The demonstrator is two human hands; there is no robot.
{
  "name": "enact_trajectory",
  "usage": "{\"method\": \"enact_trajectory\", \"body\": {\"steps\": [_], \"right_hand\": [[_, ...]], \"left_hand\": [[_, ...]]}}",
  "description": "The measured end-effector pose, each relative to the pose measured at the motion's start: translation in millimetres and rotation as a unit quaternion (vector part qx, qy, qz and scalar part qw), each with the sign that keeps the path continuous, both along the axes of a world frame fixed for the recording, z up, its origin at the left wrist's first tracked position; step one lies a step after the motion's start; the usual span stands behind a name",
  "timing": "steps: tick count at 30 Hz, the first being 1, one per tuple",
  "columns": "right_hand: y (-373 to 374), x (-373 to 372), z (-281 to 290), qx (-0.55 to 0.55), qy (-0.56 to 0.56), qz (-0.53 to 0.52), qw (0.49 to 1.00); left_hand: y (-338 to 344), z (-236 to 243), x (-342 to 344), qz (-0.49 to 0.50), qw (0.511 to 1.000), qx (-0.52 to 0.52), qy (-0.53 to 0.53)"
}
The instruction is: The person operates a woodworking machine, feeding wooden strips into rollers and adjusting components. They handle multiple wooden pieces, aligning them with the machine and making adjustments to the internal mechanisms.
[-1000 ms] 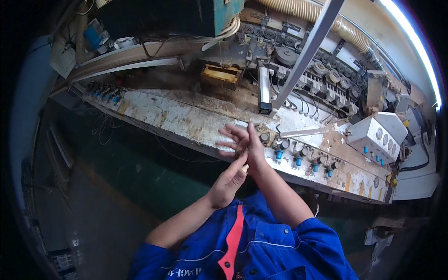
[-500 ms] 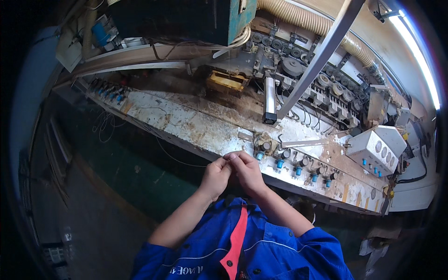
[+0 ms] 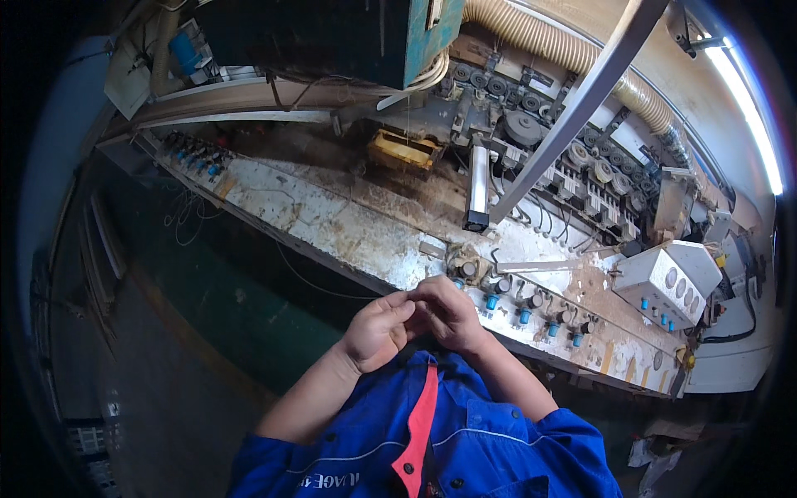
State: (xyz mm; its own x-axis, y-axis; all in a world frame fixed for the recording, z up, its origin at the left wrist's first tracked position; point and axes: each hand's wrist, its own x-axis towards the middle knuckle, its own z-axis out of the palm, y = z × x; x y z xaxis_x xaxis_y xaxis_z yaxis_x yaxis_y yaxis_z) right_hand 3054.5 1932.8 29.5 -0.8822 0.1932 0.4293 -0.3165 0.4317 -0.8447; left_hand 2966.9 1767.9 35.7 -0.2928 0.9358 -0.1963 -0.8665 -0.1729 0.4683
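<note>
My left hand [image 3: 379,334] and my right hand [image 3: 447,314] meet in front of my chest, just short of the front edge of the machine bed [image 3: 365,228]. The fingers of both are curled and pressed together at the tips. Whatever may be between them is hidden or too small to make out. Closest to my right hand is a row of small regulators with blue caps [image 3: 492,302], mounted along the bed's edge. My blue jacket [image 3: 481,432] with a red front strip shows below.
Beyond the bed are rows of dark rollers [image 3: 525,129], a slanting metal post [image 3: 577,116] and a ribbed hose [image 3: 540,35]. A yellow tray [image 3: 404,149] sits mid-bed. At the right stands a white control box [image 3: 668,286]. Thin boards [image 3: 104,241] lean at the left.
Both hands have come slightly closer to my body. The left one has turned its thumb side up, and the right fingers have curled over further.
</note>
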Motion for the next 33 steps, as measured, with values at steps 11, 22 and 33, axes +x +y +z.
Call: {"method": "enact_trajectory", "body": {"steps": [11, 22, 33], "right_hand": [[5, 7, -3, -0.155, -0.056, -0.301, 0.939], [-5, 25, 12, -0.409, -0.146, -0.116, 0.893], [-48, 11, 39, 0.016, 0.072, -0.082, 0.994]], "left_hand": [[-1, 38, 27, 0.045, 0.944, -0.096, 0.312], [-40, 41, 1, 0.153, 0.985, -0.039, 0.075], [-44, 51, 24, 0.079, 0.985, -0.11, 0.104]]}}
